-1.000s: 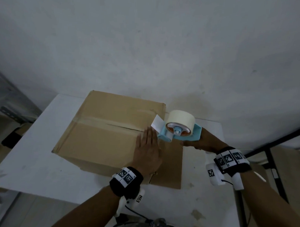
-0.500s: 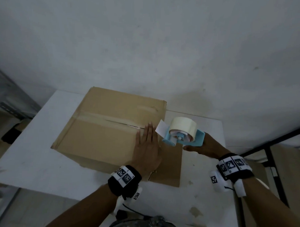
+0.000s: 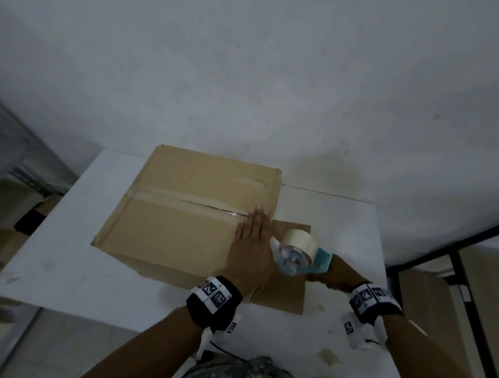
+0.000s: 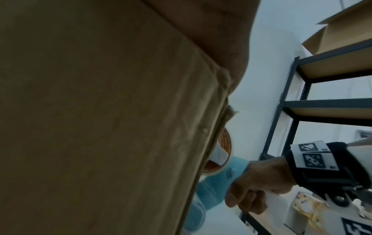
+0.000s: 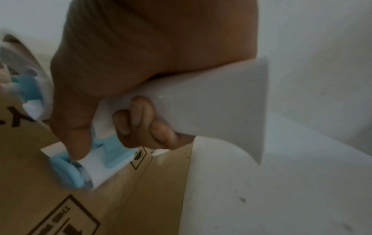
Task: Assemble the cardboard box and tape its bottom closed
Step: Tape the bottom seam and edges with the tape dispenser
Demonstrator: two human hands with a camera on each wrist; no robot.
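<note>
Since the earlier frame my right hand (image 3: 328, 279) has carried the tape dispenser (image 3: 299, 258) down off the top of the cardboard box (image 3: 191, 212), toward the near right corner of the table (image 3: 56, 267); it now sits beside the box's right side, above the flap (image 3: 290, 292) lying flat on the table. My right grip is closed round the dispenser's white handle (image 5: 211, 105), thumb on the blue frame. The roll of tape (image 3: 298, 243) faces me, and the dispenser's long axis runs from my wrist toward the box, nose pointing left at the box wall. My left hand (image 3: 252, 245) lies flat, fingers straight and together, pressing the top near the right end of the seam (image 3: 202, 205), so that grip holds nothing. The box stands at the table's middle toward the far edge, its seam running left to right, partly gapped. A metal shelf rack (image 4: 302, 111) stands past the table's right edge.
</note>
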